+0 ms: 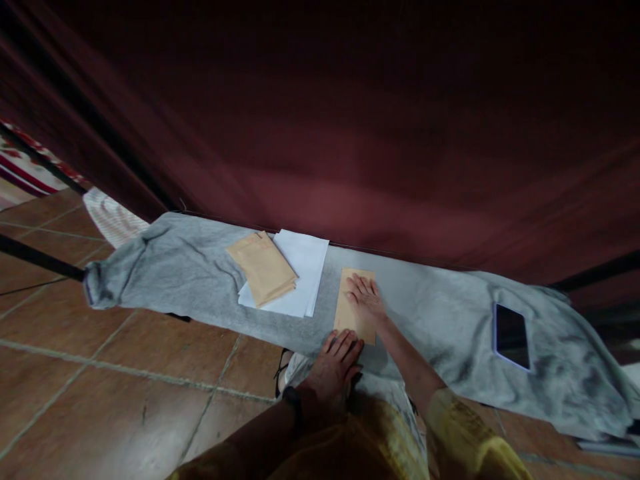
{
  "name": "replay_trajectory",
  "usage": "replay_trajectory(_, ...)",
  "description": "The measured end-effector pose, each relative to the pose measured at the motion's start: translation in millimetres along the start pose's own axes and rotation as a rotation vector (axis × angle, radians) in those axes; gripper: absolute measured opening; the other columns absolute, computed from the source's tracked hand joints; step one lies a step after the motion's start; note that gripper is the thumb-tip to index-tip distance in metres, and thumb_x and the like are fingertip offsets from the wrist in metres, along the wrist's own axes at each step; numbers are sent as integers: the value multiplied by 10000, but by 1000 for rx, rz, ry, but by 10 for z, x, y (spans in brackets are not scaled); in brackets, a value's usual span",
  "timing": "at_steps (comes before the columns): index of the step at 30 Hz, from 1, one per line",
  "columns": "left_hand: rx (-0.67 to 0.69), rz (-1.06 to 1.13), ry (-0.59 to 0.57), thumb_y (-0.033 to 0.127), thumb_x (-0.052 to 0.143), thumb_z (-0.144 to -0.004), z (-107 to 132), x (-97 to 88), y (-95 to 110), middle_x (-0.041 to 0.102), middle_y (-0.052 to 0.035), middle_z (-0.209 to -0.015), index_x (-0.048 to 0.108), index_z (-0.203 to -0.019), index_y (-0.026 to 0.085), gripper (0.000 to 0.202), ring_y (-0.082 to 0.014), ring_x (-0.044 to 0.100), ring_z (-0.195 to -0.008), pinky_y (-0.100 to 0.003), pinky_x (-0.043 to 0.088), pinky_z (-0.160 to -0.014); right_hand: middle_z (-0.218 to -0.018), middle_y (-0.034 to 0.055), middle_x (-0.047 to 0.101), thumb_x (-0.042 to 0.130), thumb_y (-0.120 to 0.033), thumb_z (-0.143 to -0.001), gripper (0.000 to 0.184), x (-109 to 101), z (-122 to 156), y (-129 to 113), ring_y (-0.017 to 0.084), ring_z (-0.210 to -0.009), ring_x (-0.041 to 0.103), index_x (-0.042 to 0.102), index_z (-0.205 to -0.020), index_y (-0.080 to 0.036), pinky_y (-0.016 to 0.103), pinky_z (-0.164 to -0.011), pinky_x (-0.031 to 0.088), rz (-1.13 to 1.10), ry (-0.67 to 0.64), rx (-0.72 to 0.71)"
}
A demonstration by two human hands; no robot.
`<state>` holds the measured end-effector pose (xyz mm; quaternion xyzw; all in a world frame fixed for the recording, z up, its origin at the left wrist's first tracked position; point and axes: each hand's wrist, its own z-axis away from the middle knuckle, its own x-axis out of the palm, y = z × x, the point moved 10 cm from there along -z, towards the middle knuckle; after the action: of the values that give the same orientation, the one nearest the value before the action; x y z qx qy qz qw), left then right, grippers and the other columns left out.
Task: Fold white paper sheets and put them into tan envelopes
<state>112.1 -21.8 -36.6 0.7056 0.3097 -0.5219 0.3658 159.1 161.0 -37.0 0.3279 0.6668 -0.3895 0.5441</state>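
A single brown envelope (343, 308) lies flat on the grey cloth in front of me. My right hand (366, 299) rests on its upper part, palm down with the fingers spread. At the envelope's lower left corner, my left hand (334, 365) lies with its fingers stretched over the near edge; a dark band is on that wrist. To the left, a small stack of brown envelopes (265, 267) sits at a slant on top of white paper sheets (306, 273).
The grey cloth (430, 300) covers a long narrow surface. On its right part lies a phone (511, 335) with a dark screen. A dark red fabric (320, 167) hangs along the far edge. Brown floor tiles (165, 353) show on the near side.
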Motion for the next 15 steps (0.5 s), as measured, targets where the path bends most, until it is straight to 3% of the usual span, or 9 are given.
replay_trajectory(15, 1, -99, 20, 490, 416, -1064, -8, 27, -10, 517, -118, -1555, 465, -1512, 237, 516, -277, 441, -1465, -510, 282, -1226, -1669, 46, 358, 299, -374, -1090, 521, -68, 501, -239, 281, -1538, 321, 397, -1584, -242, 541, -1261, 199, -44, 22, -37)
